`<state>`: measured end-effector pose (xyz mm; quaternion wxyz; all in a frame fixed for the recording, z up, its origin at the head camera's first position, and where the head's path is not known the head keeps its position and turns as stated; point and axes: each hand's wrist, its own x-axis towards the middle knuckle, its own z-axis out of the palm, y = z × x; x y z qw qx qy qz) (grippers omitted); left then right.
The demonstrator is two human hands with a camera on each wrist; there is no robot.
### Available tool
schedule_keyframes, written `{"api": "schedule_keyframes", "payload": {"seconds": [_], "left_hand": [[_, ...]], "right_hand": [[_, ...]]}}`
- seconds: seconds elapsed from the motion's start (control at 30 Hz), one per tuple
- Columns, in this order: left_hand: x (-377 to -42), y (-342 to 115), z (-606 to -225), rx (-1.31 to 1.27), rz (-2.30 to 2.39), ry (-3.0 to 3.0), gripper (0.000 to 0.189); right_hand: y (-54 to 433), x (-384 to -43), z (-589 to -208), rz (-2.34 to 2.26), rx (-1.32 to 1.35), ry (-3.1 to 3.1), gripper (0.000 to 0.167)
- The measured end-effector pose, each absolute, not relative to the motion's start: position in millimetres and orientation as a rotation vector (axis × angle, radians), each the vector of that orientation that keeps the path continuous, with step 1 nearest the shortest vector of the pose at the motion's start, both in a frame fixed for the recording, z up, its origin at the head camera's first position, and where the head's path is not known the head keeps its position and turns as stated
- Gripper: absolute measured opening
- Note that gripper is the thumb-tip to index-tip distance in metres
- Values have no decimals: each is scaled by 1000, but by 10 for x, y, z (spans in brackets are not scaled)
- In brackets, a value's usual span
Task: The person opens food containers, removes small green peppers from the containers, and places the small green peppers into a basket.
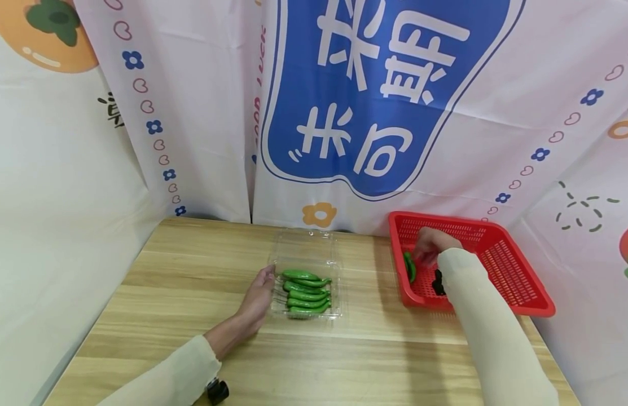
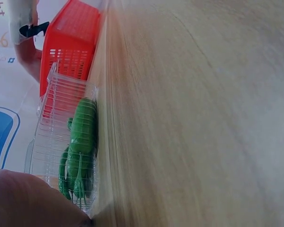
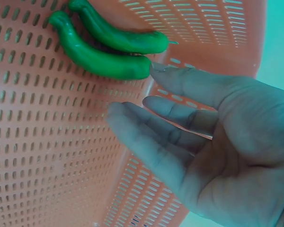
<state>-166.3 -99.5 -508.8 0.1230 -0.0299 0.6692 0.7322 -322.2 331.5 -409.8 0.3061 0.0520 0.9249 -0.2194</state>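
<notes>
Several green chili peppers (image 1: pixel 307 295) lie side by side in a clear plastic clamshell box (image 1: pixel 336 309), its lid (image 1: pixel 306 246) folded back. My left hand (image 1: pixel 258 298) rests against the box's left side; in the left wrist view only part of that hand (image 2: pixel 35 201) shows. Inside the red basket (image 1: pixel 527 301) is my right hand (image 1: pixel 434 245), its fingers loosely bent with nothing between them. Two more green peppers (image 3: pixel 102 64) lie together on the basket floor. The right thumb's tip is at the end of the nearer one; whether it touches cannot be told.
The box and the basket stand apart on a wooden tabletop (image 1: pixel 374 361), the basket at the right rear. A printed cloth (image 1: pixel 212 113) hangs behind the table and along its sides. A small black object (image 1: pixel 218 391) is by the left sleeve.
</notes>
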Motion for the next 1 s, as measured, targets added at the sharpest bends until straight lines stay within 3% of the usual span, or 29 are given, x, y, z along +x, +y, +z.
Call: {"api": "schedule_keyframes", "payload": {"seconds": [0.1,0.4,1.0], "left_hand": [[-1667,-990,-5092,-89,2135,1950,56],[-1674,-993,-5116,-85,2133,1951,56],[-1668,-996,-5105,-99,2123,1953,55]], "right_hand": [[3319,-3277,-4078,-439,16,2487,15],[3288,-3349,-3969,-357,9,2614,13],[3062,-3267,-3610,-225,-166,2861,24]]}}
